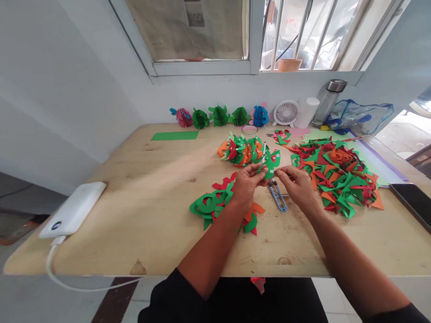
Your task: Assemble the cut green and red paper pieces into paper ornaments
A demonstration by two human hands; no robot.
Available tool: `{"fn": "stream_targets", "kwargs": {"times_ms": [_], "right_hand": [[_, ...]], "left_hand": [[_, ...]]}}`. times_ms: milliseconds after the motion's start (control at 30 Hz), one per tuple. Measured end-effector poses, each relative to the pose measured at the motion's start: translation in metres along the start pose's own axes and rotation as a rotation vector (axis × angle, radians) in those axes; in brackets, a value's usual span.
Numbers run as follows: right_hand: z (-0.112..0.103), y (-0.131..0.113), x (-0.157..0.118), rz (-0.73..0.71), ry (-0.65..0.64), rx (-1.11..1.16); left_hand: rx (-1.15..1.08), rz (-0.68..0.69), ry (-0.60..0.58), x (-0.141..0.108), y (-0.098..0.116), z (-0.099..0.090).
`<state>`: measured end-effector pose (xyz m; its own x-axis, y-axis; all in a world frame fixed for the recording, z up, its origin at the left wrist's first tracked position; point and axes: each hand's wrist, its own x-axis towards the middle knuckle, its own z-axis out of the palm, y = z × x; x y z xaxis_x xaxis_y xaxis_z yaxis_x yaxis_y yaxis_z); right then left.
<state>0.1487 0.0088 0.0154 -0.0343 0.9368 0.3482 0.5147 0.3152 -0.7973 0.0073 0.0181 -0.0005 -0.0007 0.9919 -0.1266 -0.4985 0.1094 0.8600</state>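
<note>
Pinching a green paper cutout (273, 162), the left hand (247, 181) holds it over the table (159, 182) near the blue snips (279, 200), while the right hand (299, 184) bunches its fingertips beside it, gripping what I can't tell.

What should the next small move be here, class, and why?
I would probably have the right hand press one of the white patches flat on the green piece. The left hand is pinching that piece, the right hand is right by its edge, and the patches show on the side in view. Whether the right hand holds anything is too small to tell.
</note>
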Motion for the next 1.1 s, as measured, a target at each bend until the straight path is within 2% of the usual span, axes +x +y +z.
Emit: {"fn": "stream_targets", "kwargs": {"times_ms": [100, 233, 333, 467, 567, 733, 933, 1100], "right_hand": [[0.003, -0.003, 0.0, 0.157, -0.055, 0.198], [0.005, -0.008, -0.002, 0.24, -0.025, 0.312], [0.005, -0.005, -0.001, 0.244, -0.003, 0.36], [0.004, 0.001, 0.0, 0.237, 0.048, 0.384], [0.004, 0.002, 0.0, 0.228, 0.034, 0.414], [0.004, 0.003, 0.0, 0.187, -0.046, 0.438], [0.006, 0.008, 0.002, 0.306, 0.063, 0.579], [0.002, 0.005, 0.003, 0.257, 0.137, 0.562]], "left_hand": [[0.044, 0.05, -0.022, -0.002, -0.001, 0.002], [0.124, 0.117, -0.051, -0.007, 0.0, 0.007], [0.155, 0.113, -0.102, -0.01, 0.004, 0.007], [0.085, 0.034, -0.181, -0.009, 0.006, 0.005], [0.067, 0.002, -0.164, -0.007, 0.004, 0.004], [0.14, 0.037, -0.141, -0.008, 0.0, 0.005], [0.208, 0.094, -0.098, -0.009, 0.0, 0.006], [0.27, 0.086, -0.159, -0.01, -0.003, 0.006]]}}
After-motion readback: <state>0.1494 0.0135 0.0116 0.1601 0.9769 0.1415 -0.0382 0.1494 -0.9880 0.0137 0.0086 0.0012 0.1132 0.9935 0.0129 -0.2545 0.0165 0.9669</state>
